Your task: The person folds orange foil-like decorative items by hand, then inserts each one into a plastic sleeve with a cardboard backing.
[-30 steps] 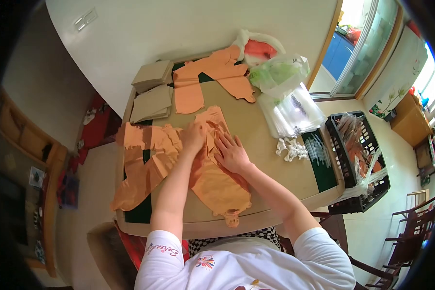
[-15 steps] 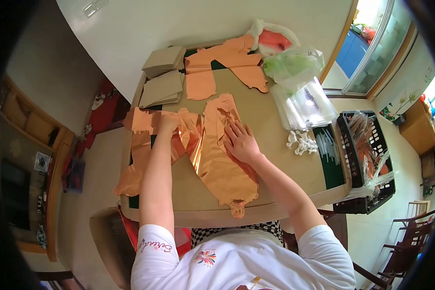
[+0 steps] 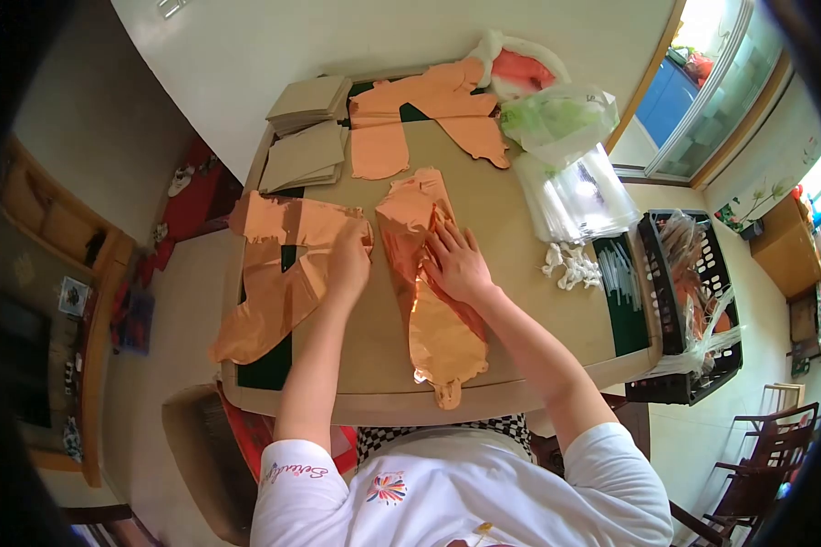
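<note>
The right hand [image 3: 459, 264] lies open, fingers spread on the folded copper foil [image 3: 447, 337] midway along the table [image 3: 360, 365]; the left hand [image 3: 348, 263] is curled over the edge of a second foil sheet [image 3: 278, 314], left of the folded foil, and I can't tell whether it pinches. Right of the folded foil sit thin tubes [image 3: 618, 275] and a white bundle [image 3: 571, 267]. Beyond it: clear bags [image 3: 575, 201], then a third foil sheet [image 3: 380, 150].
</note>
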`<state>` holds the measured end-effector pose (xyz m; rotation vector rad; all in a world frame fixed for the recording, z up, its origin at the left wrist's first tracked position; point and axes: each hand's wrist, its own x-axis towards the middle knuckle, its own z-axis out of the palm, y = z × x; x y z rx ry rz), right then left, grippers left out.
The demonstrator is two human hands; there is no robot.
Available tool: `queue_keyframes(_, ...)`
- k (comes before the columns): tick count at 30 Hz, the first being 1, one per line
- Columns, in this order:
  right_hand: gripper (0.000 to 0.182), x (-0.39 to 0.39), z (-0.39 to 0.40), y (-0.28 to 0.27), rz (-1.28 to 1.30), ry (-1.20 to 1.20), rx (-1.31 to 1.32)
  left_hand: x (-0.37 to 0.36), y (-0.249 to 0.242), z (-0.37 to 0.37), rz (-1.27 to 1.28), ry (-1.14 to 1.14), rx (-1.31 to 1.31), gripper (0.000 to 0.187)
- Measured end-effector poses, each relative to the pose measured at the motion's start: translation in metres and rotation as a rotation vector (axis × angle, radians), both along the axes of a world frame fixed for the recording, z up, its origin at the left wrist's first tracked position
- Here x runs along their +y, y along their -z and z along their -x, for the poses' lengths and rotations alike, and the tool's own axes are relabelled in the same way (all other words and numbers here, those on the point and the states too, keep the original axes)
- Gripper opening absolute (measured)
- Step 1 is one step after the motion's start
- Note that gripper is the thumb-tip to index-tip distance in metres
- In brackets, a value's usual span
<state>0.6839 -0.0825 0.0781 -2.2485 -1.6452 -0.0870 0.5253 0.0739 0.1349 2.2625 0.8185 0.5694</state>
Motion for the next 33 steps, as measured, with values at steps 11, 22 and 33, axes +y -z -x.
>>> queue_keyframes(11, 0.058, -0.001, -0.002, -0.001, 0.016, -0.014, 0.002, -0.057, 0.065, -0.017, -0.43, 0.069, 0.202, 0.06)
queue_keyframes(22, 0.047, 0.001, -0.018, 0.0, -0.433, 0.156, 0.498, -0.062, 0.064, -0.015, -0.486, 0.067, 0.214, 0.058)
queue_keyframes(33, 0.05, 0.008, -0.009, 0.009, -0.119, 0.004, 0.054, -0.053, 0.071, -0.016, -0.341, 0.064, 0.022, 0.055)
